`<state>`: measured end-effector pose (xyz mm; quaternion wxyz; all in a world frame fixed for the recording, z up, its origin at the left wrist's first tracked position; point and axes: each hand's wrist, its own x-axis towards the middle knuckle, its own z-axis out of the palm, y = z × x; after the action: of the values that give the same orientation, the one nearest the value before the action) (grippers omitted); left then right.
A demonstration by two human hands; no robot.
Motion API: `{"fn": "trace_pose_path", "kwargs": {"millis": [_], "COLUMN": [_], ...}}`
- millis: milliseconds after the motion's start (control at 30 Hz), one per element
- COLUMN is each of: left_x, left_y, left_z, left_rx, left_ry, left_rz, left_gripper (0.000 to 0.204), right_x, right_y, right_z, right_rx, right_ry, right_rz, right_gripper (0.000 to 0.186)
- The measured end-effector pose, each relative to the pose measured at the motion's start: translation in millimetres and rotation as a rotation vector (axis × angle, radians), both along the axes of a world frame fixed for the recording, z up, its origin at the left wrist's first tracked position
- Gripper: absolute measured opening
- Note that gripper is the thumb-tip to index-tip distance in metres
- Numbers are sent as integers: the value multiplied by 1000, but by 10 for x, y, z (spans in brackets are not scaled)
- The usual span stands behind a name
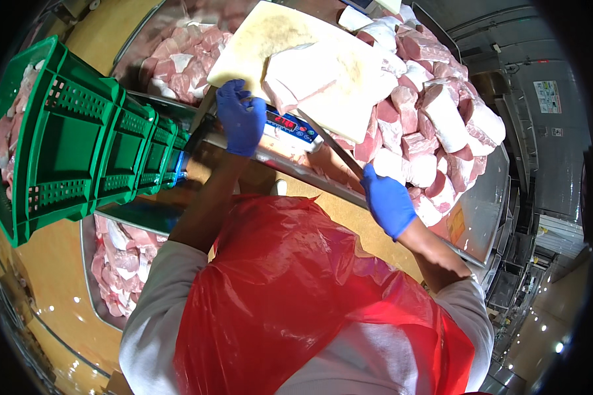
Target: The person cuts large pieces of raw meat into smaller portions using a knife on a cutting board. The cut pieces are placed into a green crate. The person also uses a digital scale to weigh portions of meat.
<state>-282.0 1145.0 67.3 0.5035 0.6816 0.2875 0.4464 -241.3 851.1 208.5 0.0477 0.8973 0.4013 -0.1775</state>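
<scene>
My right hand (388, 203), in a blue glove, is closed round the handle of a long knife (336, 150). Its blade slants up and left, with the tip by the lower edge of a large pale slab of pork (303, 71). That slab lies fat side up on a worn white cutting board (263, 33). At the board's near left corner is my left hand (242, 120), also gloved in blue, its fingers loosely bent and apart with nothing visible in them. Between my hands, a blue digital scale (292, 125) with a lit red display shows beside the board.
Many pork pieces (435, 118) are heaped right of the board on a metal table (484, 204). Cut meat (184, 59) lies in a tray behind left. Stacked green crates (73, 138) stand at the left, meat in the top one. Another metal tub (89, 263) holds meat below.
</scene>
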Motion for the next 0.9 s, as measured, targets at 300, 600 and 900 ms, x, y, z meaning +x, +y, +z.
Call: {"fn": "trace_pose_path", "kwargs": {"millis": [300,600,900], "left_x": [183,39,-283], "left_y": [-49,38,633], "left_z": [71,42,77], "left_rx": [300,239,-542], "left_ry": [35,-17,-68], "left_rz": [-100,-65,-272], "left_gripper": [52,41,33], "right_x": [31,284,-69], "right_y": [1023,1700,175], "right_z": [-176,-465,-45], "right_rx": [573,463,76], "right_ry": [-35,-69,-34], "right_rz": [-31,35,45], "right_gripper": [23,20,22]}}
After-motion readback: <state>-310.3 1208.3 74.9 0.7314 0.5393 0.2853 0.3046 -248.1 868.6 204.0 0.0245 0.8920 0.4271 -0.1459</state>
